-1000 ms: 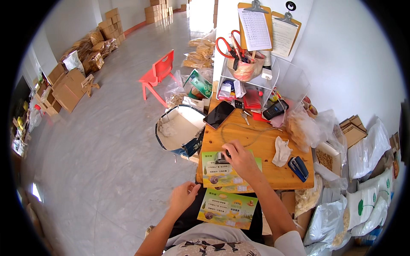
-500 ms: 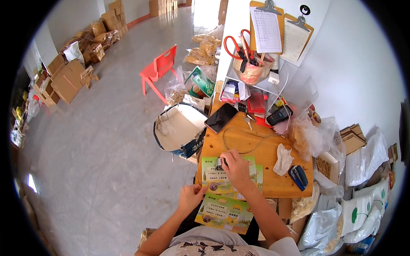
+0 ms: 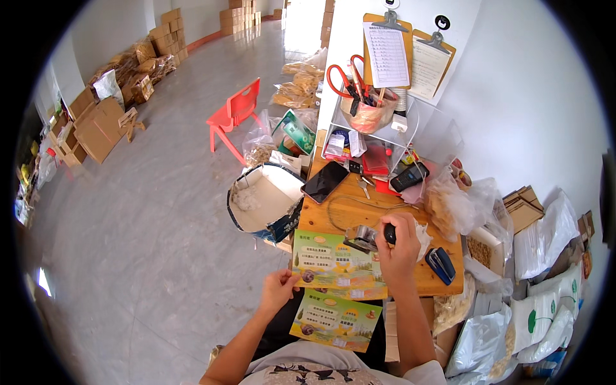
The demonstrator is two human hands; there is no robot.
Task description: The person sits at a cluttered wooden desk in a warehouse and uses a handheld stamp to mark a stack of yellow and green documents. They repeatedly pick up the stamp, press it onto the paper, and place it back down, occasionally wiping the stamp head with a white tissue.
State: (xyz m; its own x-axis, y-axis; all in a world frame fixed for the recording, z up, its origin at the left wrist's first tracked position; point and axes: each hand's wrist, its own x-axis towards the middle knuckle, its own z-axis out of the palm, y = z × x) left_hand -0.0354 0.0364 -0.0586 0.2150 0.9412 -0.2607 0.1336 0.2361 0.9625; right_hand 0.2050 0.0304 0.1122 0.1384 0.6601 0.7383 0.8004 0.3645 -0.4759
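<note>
My right hand (image 3: 400, 251) is closed around the black knob of a metal-framed hand stamp (image 3: 361, 239). The stamp is tilted over the right part of a small stack of green-and-yellow printed sheets (image 3: 321, 276) at the table's front left corner; whether it touches the paper I cannot tell. At the stack's lower left corner, my left hand (image 3: 278, 290) pinches the paper edge between thumb and fingers. A similar printed sheet (image 3: 335, 324) lies nearer to me, over my lap. Behind my right hand lies a crumpled white tissue (image 3: 421, 241), partly hidden.
On the wooden table (image 3: 314, 218) are a dark phone (image 3: 325, 182), keys (image 3: 364, 186), a thin cord and a blue stapler (image 3: 440, 266). A wire rack holds a pot with scissors (image 3: 369, 117). An open box (image 3: 273, 192) stands left; plastic bags (image 3: 539, 314) crowd the right.
My right hand has lifted the stamp from the upper left of the sheet and carried it right, tilting it. My left hand keeps its pinch. The whole view has shifted slightly.
</note>
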